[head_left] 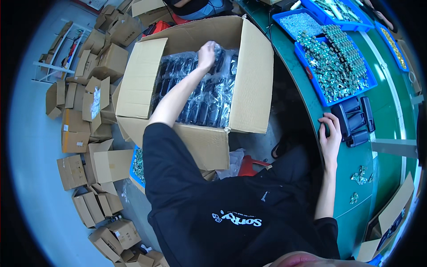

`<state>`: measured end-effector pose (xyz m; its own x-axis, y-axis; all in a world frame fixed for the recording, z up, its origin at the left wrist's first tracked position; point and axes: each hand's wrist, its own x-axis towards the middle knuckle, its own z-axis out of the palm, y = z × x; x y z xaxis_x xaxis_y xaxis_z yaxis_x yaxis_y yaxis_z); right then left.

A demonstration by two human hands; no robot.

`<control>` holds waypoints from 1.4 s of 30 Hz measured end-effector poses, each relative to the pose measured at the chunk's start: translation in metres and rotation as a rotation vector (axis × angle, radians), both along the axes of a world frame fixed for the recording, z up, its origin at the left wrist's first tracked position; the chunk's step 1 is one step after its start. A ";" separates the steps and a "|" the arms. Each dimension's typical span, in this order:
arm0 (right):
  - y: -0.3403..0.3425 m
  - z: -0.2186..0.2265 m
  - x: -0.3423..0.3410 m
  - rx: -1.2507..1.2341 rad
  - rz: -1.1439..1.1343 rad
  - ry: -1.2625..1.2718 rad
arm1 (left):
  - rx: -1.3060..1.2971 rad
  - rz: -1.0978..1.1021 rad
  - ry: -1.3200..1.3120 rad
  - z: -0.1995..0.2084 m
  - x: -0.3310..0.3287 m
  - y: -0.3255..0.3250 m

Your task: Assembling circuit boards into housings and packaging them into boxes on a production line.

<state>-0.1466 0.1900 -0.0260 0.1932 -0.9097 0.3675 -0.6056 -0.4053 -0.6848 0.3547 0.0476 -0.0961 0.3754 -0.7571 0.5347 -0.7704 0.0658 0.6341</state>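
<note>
My left hand (206, 56) reaches into a large open cardboard box (187, 147). Its fingers are closed on a black plastic part in clear wrap (217, 54) at the box's far side. Rows of similar wrapped black parts (195, 107) fill the box below my forearm. On the green table to the right rests my right hand (330, 131), fingers loosely curved, the thumb apart and nothing visible between them. Just right of it lie several black plastic housings (354, 119), close together.
Blue trays hold green circuit boards (333, 66) and small pale pieces (300, 24) on the green table (344, 191). A few loose boards (359, 176) lie nearer. Many cardboard boxes (73, 171) crowd the floor at left. A red stool (251, 166) stands below the box. Another person (200, 9) sits beyond it.
</note>
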 end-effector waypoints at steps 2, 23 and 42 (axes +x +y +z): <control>-0.001 -0.003 -0.004 -0.018 0.003 0.004 | 0.010 -0.085 0.190 0.027 0.004 0.015; 0.004 0.046 0.049 -0.206 -0.120 -0.822 | 0.121 -0.640 1.941 0.148 -0.379 0.106; 0.002 0.033 -0.113 -0.497 -0.601 -0.203 | 0.149 -0.647 2.372 0.095 -0.547 0.085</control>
<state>-0.2594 0.1920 0.0069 -0.3915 -0.5579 0.7317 -0.7001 -0.3354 -0.6303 -0.1928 0.1330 -0.0015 -0.1853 -0.9431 -0.2760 0.9777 -0.2051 0.0444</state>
